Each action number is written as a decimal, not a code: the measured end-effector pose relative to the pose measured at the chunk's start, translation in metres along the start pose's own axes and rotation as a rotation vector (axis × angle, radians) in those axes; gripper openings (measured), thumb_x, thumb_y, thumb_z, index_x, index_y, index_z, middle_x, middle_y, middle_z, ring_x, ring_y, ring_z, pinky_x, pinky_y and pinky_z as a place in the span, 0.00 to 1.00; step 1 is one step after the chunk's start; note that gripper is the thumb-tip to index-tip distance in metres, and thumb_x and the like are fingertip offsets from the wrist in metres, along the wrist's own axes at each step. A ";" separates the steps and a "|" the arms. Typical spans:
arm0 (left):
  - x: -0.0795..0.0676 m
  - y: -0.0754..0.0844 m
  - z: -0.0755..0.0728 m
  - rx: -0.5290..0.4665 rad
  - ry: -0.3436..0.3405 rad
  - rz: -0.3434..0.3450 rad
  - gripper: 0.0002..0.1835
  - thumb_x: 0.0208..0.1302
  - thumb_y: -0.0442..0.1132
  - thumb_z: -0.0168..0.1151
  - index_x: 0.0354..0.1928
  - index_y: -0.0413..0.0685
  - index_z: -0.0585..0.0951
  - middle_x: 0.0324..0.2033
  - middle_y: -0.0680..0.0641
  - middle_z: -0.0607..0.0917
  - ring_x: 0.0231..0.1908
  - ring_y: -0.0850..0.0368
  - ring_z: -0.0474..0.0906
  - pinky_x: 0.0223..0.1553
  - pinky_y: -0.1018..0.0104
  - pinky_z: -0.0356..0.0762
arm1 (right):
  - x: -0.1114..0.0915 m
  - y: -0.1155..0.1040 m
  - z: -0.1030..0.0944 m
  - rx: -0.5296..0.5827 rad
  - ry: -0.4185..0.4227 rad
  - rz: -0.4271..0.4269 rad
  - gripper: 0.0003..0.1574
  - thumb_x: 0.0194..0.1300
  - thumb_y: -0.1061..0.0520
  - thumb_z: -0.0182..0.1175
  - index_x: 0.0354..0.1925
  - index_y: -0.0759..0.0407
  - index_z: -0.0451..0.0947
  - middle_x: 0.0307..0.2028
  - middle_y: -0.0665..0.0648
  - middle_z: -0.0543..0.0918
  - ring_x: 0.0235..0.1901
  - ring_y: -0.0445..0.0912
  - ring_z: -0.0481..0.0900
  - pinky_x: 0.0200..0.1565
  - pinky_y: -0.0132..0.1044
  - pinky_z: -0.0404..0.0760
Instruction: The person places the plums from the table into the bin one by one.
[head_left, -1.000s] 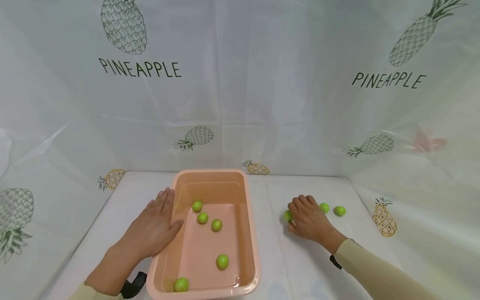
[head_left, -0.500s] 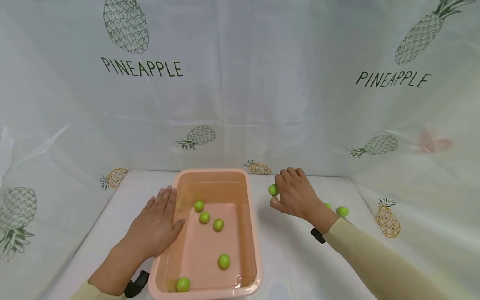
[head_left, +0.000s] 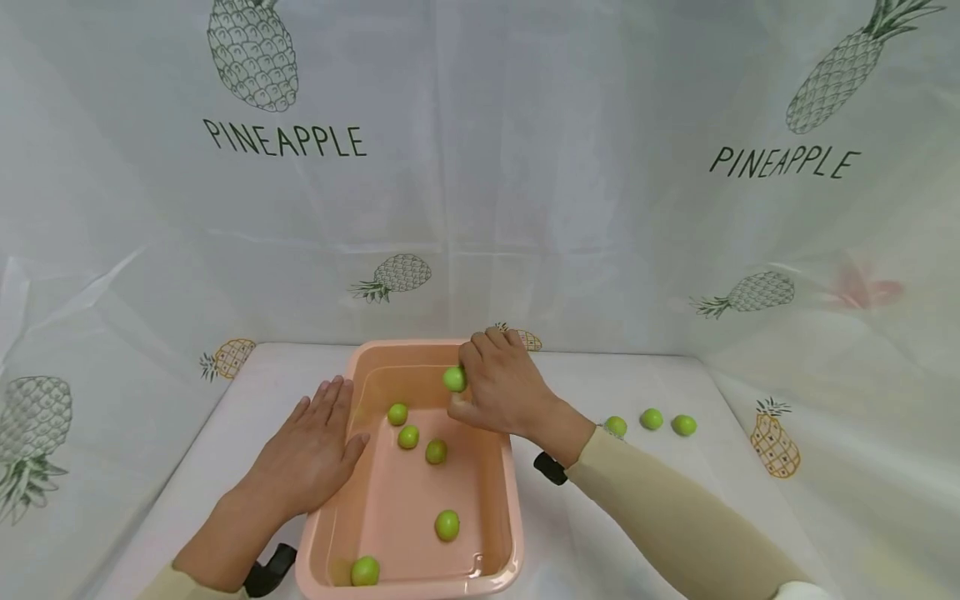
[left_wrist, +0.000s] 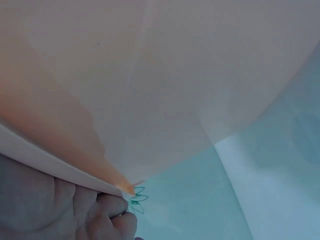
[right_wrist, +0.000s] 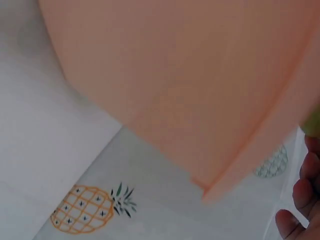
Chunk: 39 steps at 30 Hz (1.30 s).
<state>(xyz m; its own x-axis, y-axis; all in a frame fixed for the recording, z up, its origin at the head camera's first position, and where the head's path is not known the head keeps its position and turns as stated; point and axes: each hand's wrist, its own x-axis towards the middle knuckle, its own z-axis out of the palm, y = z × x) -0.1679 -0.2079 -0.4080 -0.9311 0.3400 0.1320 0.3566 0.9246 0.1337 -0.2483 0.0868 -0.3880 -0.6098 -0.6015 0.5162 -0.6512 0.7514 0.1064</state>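
A pink rectangular plastic tub (head_left: 512,500) stands on the table with several round green fruits (head_left: 447,525) lying on its floor. My left hand (head_left: 311,446) rests on the tub's left rim with fingers straight; the left wrist view shows its fingers (left_wrist: 107,207) against the outside of the rim. Over the far right part of the tub, my right hand (head_left: 502,383) pinches a round green fruit (head_left: 454,379) between thumb and fingers. In the right wrist view, only part of this fruit (right_wrist: 312,122) shows above the fingertips (right_wrist: 302,192).
Right of the tub, beyond my right forearm, three more green fruits lie on the white table (head_left: 570,533); one of them (head_left: 616,427) is partly hidden by the wrist. A pineapple-printed plastic sheet (head_left: 600,208) hangs at the back and sides.
My right hand has picked up a green fruit from the table on the right and carried it left, over the tub's rim. The left hand has stayed on the left rim.
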 end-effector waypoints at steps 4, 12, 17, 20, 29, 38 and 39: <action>-0.001 0.000 0.000 0.007 0.014 0.011 0.40 0.81 0.50 0.53 0.78 0.23 0.59 0.77 0.26 0.62 0.78 0.28 0.58 0.75 0.31 0.60 | 0.004 -0.011 0.013 -0.049 -0.038 0.011 0.17 0.52 0.44 0.59 0.30 0.53 0.68 0.28 0.49 0.67 0.33 0.48 0.65 0.41 0.44 0.68; -0.001 0.000 0.001 0.001 0.029 0.027 0.38 0.81 0.49 0.51 0.77 0.23 0.59 0.77 0.26 0.63 0.78 0.27 0.59 0.75 0.32 0.60 | 0.000 -0.016 0.029 -0.108 -0.089 0.043 0.18 0.55 0.43 0.62 0.31 0.53 0.68 0.28 0.49 0.69 0.33 0.48 0.67 0.42 0.43 0.69; -0.003 0.000 0.002 -0.001 0.033 0.025 0.39 0.81 0.49 0.53 0.77 0.22 0.59 0.77 0.26 0.63 0.78 0.27 0.59 0.75 0.31 0.60 | -0.001 -0.018 0.031 -0.128 -0.093 0.056 0.19 0.58 0.42 0.62 0.31 0.53 0.69 0.28 0.49 0.69 0.33 0.48 0.68 0.41 0.43 0.68; -0.003 -0.001 0.002 -0.001 0.037 0.023 0.39 0.80 0.49 0.53 0.77 0.22 0.59 0.77 0.25 0.63 0.78 0.27 0.59 0.75 0.31 0.60 | -0.001 -0.019 0.032 -0.133 -0.089 0.071 0.19 0.58 0.42 0.62 0.31 0.53 0.69 0.27 0.49 0.69 0.32 0.48 0.68 0.40 0.43 0.68; -0.003 0.000 0.004 -0.009 0.041 0.028 0.40 0.80 0.49 0.54 0.76 0.21 0.59 0.76 0.24 0.63 0.77 0.27 0.60 0.74 0.31 0.62 | -0.005 -0.020 0.034 -0.126 -0.053 0.093 0.18 0.58 0.42 0.63 0.31 0.53 0.70 0.26 0.48 0.69 0.32 0.48 0.67 0.38 0.42 0.66; -0.002 0.000 0.003 -0.015 0.032 0.022 0.40 0.80 0.49 0.54 0.77 0.21 0.59 0.77 0.25 0.63 0.77 0.27 0.59 0.74 0.31 0.62 | -0.002 -0.019 0.035 -0.150 -0.052 0.097 0.20 0.59 0.42 0.63 0.29 0.54 0.67 0.25 0.50 0.68 0.32 0.49 0.68 0.38 0.42 0.65; -0.002 0.000 0.003 -0.016 0.031 0.023 0.40 0.80 0.48 0.54 0.77 0.21 0.59 0.77 0.25 0.62 0.77 0.27 0.59 0.74 0.31 0.62 | -0.002 -0.019 0.035 -0.145 -0.059 0.099 0.20 0.60 0.43 0.63 0.29 0.54 0.67 0.26 0.50 0.68 0.33 0.49 0.68 0.38 0.42 0.65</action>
<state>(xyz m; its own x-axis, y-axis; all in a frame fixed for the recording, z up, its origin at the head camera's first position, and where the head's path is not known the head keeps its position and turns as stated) -0.1668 -0.2082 -0.4108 -0.9200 0.3552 0.1655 0.3790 0.9139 0.1456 -0.2507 0.0647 -0.4203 -0.6957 -0.5341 0.4803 -0.5170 0.8365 0.1813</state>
